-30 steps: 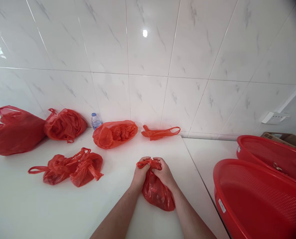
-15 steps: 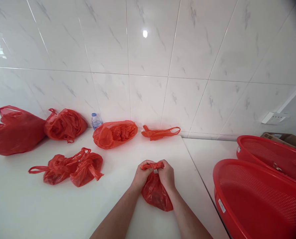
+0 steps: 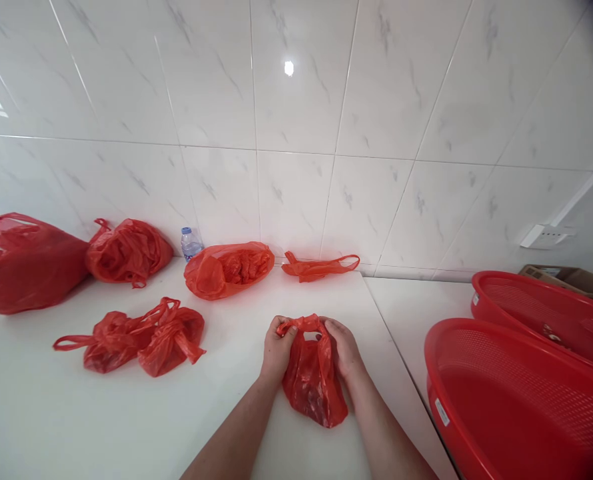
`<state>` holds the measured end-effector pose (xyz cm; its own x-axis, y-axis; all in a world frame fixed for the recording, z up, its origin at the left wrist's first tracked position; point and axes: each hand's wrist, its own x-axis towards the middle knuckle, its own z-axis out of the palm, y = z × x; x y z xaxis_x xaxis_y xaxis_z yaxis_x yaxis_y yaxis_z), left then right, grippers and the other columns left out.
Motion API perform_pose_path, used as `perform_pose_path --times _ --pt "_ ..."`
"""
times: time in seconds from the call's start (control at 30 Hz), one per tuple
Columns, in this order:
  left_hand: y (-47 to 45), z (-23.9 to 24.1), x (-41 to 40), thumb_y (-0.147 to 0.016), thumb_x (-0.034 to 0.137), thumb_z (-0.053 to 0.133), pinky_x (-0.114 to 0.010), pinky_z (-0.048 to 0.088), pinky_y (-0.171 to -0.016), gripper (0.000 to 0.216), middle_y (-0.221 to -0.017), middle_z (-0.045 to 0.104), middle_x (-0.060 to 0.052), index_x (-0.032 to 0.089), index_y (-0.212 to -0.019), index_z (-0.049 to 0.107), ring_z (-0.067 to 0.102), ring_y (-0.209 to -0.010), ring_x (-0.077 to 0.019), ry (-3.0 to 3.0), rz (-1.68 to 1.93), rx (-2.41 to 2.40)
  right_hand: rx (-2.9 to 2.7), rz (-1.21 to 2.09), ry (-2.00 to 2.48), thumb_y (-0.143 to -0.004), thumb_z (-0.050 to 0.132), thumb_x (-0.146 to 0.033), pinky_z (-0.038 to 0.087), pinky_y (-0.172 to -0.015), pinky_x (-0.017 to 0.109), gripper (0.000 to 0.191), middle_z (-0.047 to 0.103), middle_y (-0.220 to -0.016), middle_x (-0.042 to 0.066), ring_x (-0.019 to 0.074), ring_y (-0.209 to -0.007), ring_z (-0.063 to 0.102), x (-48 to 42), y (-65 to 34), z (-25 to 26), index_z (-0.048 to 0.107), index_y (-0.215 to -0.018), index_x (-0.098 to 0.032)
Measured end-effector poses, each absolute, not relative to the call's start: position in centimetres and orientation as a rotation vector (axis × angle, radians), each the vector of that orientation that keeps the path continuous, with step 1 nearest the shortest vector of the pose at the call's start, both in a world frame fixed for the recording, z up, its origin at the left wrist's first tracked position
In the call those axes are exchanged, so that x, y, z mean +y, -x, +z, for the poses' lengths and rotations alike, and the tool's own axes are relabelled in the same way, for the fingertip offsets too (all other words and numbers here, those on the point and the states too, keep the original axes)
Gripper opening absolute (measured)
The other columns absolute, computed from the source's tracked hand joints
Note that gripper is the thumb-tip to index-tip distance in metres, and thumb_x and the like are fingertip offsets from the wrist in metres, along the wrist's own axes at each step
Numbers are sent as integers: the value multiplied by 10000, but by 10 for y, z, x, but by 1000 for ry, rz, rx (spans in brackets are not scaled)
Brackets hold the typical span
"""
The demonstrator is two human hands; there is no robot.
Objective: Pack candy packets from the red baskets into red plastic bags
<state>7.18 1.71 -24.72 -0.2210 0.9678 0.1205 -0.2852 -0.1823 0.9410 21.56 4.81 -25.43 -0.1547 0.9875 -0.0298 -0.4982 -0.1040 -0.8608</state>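
Note:
A small red plastic bag (image 3: 312,383) stands on the white table in front of me, with something dark inside its lower part that I cannot make out. My left hand (image 3: 278,347) pinches the bag's upper left edge between thumb and fingers. At the upper right side my right hand (image 3: 344,348) rests against the bag; its fingers go behind the plastic and are partly hidden. The bag's handles form a loop between both hands.
Two tied red bags (image 3: 141,340) lie to the left. Along the wall are fuller red bags (image 3: 129,252), a plastic bottle (image 3: 190,245), an opened bag (image 3: 229,270) and a flat bag (image 3: 320,268). Red baskets (image 3: 441,353) and a cardboard box (image 3: 571,280) stand at right.
The bunched top of the bag has opened out into a loop. My right hand has shifted slightly right and loosened from the top to the bag's side.

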Motion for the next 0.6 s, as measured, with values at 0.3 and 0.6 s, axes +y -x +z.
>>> perform_pose_path --times 0.3,0.6 --pt "-51 -252 26 -744 275 553 -245 404 -623 78 -707 570 17 199 -728 555 494 -646 -129 -1010 1743 1423 -1050 966 1235 -719 562 -317 466 -755 343 202 646 -832 24 204 -788 600 60 -227 -264 586 -897 -224" --pt "-42 -257 28 -781 360 550 -266 406 -694 165 -772 571 16 198 -750 546 497 -720 -135 -849 1827 1466 -991 638 1470 -759 445 -305 431 -747 331 220 636 -974 65 229 -899 574 59 -247 -256 576 -918 -226"
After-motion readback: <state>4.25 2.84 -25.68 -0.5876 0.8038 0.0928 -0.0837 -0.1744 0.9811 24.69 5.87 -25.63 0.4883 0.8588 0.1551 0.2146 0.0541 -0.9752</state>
